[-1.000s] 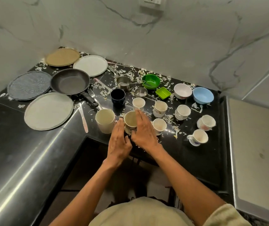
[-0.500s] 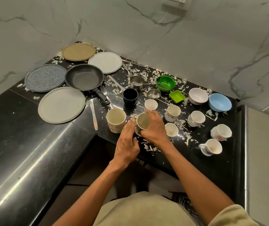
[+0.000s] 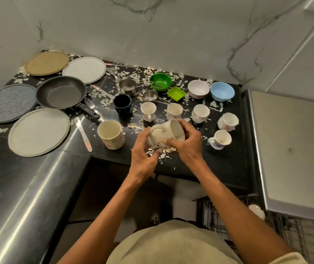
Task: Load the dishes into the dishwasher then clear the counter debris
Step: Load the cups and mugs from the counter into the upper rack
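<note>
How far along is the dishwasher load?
Barely begun. Done: maybe one pale item in the rack, hard to tell. In hand: the right hand and left hand grip a tipped mug. Left: plates, pan, bowls, cups and debris on the counter.

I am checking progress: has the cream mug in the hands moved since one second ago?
Yes. The cream mug stood upright on the counter beside the big floral mug; now both hands hold it lifted and tipped on its side.
</note>
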Available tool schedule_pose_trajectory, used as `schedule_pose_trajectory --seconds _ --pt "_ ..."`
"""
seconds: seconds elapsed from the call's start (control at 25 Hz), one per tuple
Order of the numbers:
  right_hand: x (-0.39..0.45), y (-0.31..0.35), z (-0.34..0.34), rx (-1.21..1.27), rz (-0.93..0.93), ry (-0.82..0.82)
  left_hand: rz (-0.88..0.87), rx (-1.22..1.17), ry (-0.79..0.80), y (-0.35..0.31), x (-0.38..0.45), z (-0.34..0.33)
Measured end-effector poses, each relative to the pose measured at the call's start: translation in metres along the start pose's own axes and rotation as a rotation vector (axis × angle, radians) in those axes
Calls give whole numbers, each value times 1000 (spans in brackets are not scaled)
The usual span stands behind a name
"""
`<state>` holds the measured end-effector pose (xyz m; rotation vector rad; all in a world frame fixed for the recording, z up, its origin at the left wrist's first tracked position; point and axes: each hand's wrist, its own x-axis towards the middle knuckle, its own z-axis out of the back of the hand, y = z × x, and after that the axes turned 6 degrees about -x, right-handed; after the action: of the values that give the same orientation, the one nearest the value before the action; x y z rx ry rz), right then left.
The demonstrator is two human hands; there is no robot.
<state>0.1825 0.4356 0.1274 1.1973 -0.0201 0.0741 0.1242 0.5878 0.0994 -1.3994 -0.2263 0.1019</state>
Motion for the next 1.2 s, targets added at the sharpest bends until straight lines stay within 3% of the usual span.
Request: schedule_pose_trajectory --seconds 0.28,0.48,0.72,0.88,1.04,1.2 --pt "-72 -29 82 449 -311 -166 136 -233 362 -12 -26 -61" --pt "-132 -67 154 547 -444 -199 94 -149 498 -24 -60 -129" --pt "-216 -115 228 511 -575 -447 77 7 603 -37 -120 -216" --pt "-264 -144 266 350 -643 -503 48 226 645 -33 -166 -269" --pt "-308 -177 287 -42 -721 -417 58 382 716 -22 -217 -319" --pt "-338 -198 295 -447 -607 -232 68 475 775 -11 -253 -355"
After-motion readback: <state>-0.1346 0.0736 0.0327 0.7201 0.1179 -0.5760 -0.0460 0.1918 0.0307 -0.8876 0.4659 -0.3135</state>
